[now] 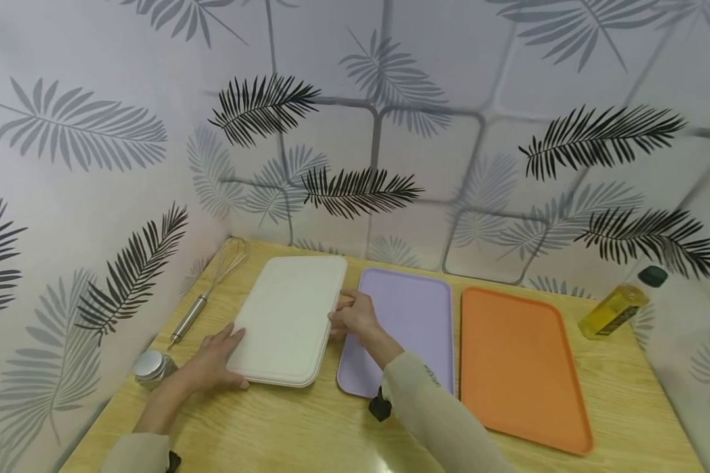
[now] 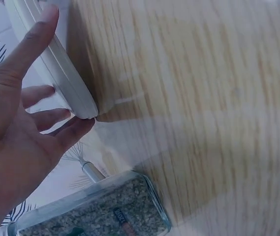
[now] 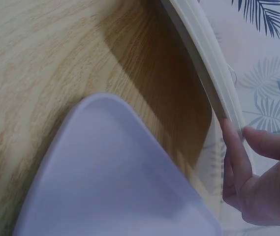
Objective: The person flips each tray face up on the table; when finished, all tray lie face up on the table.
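A white rectangular tray (image 1: 290, 315) is tilted over the table's left half, its right side raised. My left hand (image 1: 210, 361) grips its near left corner, the thumb along the near edge and the fingers at the left side. In the left wrist view the fingertips sit right at the corner of the tray (image 2: 63, 73). My right hand (image 1: 355, 315) pinches the right edge between thumb and fingers. From the right wrist, the tray's edge (image 3: 213, 69) stands above the wood, with shadow below it. A lilac tray (image 1: 405, 322) lies flat just right of it, partly behind my right forearm.
An orange tray (image 1: 520, 368) lies on the right, with an oil bottle (image 1: 615, 312) beyond it. At the left table edge are a whisk (image 1: 198, 305) and a glass jar (image 1: 152, 369), full of grainy dark bits. Patterned sheeting (image 1: 414, 157) encloses the back and sides.
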The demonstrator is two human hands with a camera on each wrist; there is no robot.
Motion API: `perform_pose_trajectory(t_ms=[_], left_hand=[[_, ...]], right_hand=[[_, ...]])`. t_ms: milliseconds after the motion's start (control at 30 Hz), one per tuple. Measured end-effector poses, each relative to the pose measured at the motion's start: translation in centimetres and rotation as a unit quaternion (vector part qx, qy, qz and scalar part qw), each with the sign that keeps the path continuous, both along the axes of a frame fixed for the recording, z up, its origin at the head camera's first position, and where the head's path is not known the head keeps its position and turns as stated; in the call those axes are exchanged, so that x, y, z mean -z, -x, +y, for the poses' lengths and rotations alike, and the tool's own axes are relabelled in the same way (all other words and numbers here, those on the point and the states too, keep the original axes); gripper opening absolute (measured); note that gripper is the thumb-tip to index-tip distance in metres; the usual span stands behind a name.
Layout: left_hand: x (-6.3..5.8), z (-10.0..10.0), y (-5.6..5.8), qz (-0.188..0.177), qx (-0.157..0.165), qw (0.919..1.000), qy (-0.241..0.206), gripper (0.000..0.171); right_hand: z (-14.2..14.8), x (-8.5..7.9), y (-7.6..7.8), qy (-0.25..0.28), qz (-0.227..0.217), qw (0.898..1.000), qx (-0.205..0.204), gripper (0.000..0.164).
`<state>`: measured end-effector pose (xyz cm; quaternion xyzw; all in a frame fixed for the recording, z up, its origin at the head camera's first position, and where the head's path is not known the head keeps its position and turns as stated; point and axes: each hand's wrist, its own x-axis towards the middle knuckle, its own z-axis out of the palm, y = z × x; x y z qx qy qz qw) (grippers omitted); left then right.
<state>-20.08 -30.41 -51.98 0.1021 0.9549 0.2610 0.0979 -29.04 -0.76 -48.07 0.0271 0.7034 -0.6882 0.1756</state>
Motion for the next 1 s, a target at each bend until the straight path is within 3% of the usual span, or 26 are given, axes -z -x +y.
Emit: perform_pose_trajectory(t_ms=[167, 400, 633, 800, 1000], left_hand=[[-0.3, 0.2, -0.4, 0.007, 0.004, 0.9999, 0.007, 0.102], [-1.0, 0.3, -0.5, 0.01, 0.017, 0.9998, 0.01, 0.096], [-1.9, 0.8, -0.7, 0.019, 0.027, 0.9994, 0.004, 0.091], [-2.3, 1.4, -1.1, 0.011, 0.006, 0.9996, -0.023, 0.086], [-2.7, 2.3, -1.7, 0.036, -0.012, 0.9975, -0.06, 0.082]], right_hand=[[-0.1, 0.0, 0.3, 0.005, 0.009, 1.0, -0.008, 0.071], [0.1, -1.4, 0.5, 0.028, 0.027, 0.999, -0.008, 0.063], [0.1, -2.7, 0.9, 0.054, 0.018, 0.998, 0.0, 0.061], [0.0, -3.1, 1.2, 0.063, 0.02, 0.998, -0.001, 0.061], [-0.2, -4.1, 1.4, 0.066, 0.028, 0.997, 0.003, 0.062]])
